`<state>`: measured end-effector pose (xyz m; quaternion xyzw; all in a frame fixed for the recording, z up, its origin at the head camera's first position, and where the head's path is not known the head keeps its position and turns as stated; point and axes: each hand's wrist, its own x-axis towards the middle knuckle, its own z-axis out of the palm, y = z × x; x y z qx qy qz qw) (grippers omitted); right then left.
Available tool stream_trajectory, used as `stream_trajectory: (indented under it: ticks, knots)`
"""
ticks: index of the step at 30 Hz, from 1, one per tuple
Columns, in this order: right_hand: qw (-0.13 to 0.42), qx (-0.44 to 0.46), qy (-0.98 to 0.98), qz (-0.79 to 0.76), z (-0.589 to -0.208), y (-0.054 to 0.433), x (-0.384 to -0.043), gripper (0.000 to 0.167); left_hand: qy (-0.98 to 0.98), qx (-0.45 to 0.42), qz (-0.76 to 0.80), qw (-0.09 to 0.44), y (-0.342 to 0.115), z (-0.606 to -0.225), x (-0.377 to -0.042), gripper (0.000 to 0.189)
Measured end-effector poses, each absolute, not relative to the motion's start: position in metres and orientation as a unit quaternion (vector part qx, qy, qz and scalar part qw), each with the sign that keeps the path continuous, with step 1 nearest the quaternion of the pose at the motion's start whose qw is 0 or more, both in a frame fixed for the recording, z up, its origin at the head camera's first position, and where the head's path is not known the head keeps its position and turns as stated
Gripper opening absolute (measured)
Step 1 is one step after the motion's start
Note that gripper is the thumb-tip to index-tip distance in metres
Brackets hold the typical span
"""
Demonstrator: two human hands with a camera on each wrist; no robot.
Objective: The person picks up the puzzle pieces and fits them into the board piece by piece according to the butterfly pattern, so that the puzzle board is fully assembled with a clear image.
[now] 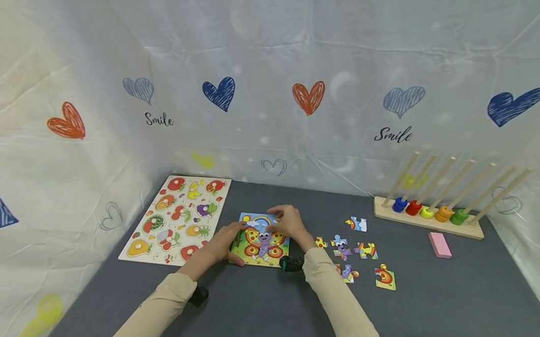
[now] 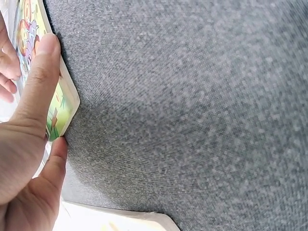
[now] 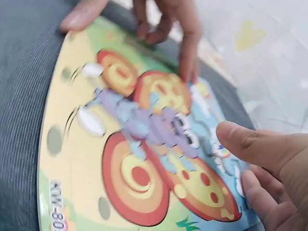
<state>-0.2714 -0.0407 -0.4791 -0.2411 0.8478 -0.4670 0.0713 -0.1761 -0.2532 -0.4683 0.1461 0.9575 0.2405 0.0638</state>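
Note:
A square butterfly puzzle board (image 1: 262, 247) lies on the dark grey cloth in the middle of the head view. My left hand (image 1: 222, 243) holds its left side, the thumb at the near edge and the fingers along the left edge. At the far right part of the board, my right hand (image 1: 291, 223) grips the top edge, with its thumb over the printed face (image 3: 139, 120). The right wrist view is slightly blurred. Right of the board lie several loose jigsaw pieces, among them an orange-ringed piece (image 1: 385, 278) and a blue sky piece (image 1: 356, 224).
A fruit peg board (image 1: 144, 243) lies to the left. At the back right stands a wooden peg rack (image 1: 428, 217) with coloured rings, and a pink block (image 1: 440, 245) is in front of it. A printed curtain (image 1: 266, 61) hangs behind the table.

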Motion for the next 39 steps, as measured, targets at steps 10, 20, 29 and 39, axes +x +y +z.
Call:
stream_trajectory:
  ticks: [10, 20, 29, 39]
  knots:
    - [0.121, -0.269, 0.741, -0.603, -0.477, 0.011, -0.277, 0.042, 0.958, 0.153, 0.235, 0.058, -0.254, -0.47, -0.178, 0.091]
    - [0.1, -0.213, 0.764, -0.601, -0.47, 0.088, -0.292, 0.047, 0.957, 0.16, 0.237, 0.052, -0.255, -0.47, -0.176, 0.093]
    - [0.003, -0.122, 0.823, -0.554, -0.477, 0.151, -0.283, 0.041, 0.957, 0.165, 0.232, 0.052, -0.256, -0.47, -0.177, 0.094]
    - [-0.054, 0.07, 0.857, -0.507, -0.48, 0.154, -0.27, 0.057, 0.956, 0.161, 0.24, 0.052, -0.254, -0.47, -0.176, 0.092]
